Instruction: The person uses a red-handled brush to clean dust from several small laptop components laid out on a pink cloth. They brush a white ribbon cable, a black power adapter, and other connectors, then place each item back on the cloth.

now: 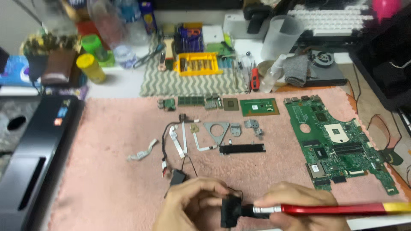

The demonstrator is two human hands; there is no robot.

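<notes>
Left hand grips black part | right hand grips red tool | yellow tray — bits

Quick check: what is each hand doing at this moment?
Left hand: closed on a small black part, fingers pinching it.
Right hand: closed around a red-handled tool, its tip against the black part.

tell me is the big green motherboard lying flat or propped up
Flat. The motherboard lies face up on the pink mat, its whole top visible, nothing under it.
</notes>
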